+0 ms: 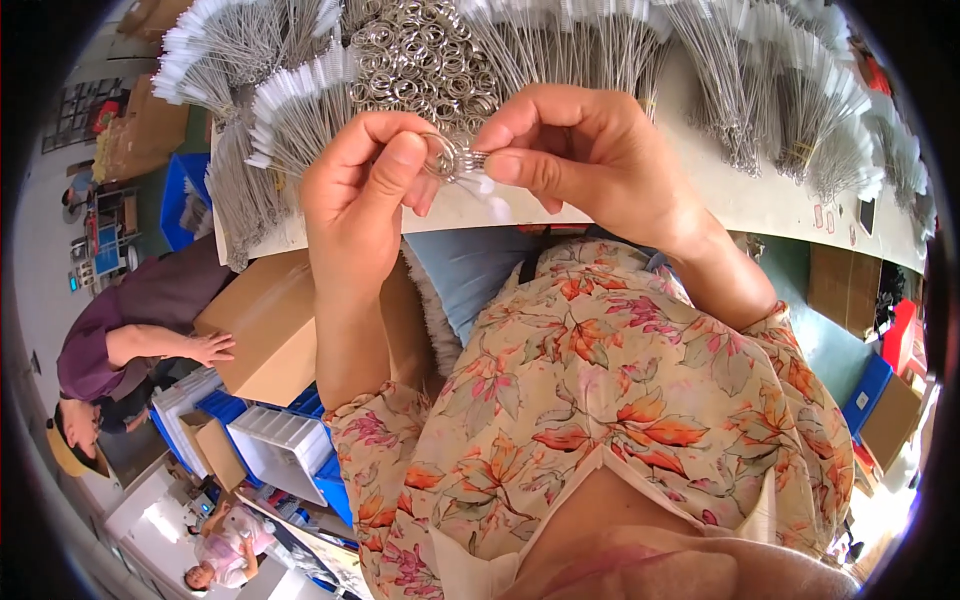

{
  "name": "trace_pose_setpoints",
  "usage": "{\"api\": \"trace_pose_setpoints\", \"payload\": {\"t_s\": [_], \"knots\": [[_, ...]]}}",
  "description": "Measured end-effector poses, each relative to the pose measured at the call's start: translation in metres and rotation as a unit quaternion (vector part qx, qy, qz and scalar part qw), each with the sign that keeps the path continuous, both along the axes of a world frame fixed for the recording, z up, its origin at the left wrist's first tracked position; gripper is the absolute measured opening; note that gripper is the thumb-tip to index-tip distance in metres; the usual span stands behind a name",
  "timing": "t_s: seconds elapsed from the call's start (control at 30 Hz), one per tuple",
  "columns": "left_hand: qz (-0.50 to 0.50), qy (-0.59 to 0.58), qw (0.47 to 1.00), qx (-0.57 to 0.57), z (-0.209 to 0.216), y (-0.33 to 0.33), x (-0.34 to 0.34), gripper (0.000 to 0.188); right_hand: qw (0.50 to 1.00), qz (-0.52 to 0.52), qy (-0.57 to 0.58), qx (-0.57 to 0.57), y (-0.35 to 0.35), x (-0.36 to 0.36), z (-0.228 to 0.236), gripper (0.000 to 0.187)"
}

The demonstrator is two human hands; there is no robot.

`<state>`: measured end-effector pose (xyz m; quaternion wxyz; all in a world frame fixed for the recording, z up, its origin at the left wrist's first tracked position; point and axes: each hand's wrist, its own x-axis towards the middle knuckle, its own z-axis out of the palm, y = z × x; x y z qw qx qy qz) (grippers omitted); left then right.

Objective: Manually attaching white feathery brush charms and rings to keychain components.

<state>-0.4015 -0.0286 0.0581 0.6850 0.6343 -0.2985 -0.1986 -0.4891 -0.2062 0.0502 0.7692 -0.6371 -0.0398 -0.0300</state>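
Observation:
My left hand (360, 190) pinches a shiny metal ring (438, 160) between thumb and index finger, above the table's near edge. From the other side, my right hand (590, 150) has its thumb and index finger closed on the looped ends of several thin wire brushes (473, 161). The loops meet the ring between my two hands. Whether they are threaded on it is too small to tell. Blurred white bristle tips (492, 205) show just below my fingers. Behind my hands lies a heap of loose metal rings (420, 60).
Bundles of wire brushes with white bristles (300, 105) cover the left of the pale table (560, 212), and more bundles (725, 80) the right. A cardboard box (265, 320) stands at left, touched by a co-worker's hand (212, 347). Blue and white crates (275, 445) are below it.

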Motion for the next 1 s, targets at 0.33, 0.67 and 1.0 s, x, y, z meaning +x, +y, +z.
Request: {"api": "trace_pose_setpoints", "payload": {"t_s": [0.33, 0.67, 1.0], "knots": [[-0.03, 0.141, 0.987, -0.072, 0.001, 0.011, -0.001, 0.017, 1.0, 0.012, -0.02, 0.021, 0.012, 0.008, -0.007, 0.01], [0.103, -0.215, 0.971, -0.021, -0.015, 0.008, -0.005, 0.014, 0.993, 0.001, -0.087, 0.075, 0.026, 0.013, -0.017, 0.01], [0.215, -0.021, 0.96, -0.181, -0.016, 0.075, -0.02, 0.018, 0.949, -0.038, -0.193, -0.245, 0.079, 0.039, -0.077, 0.011]]}}
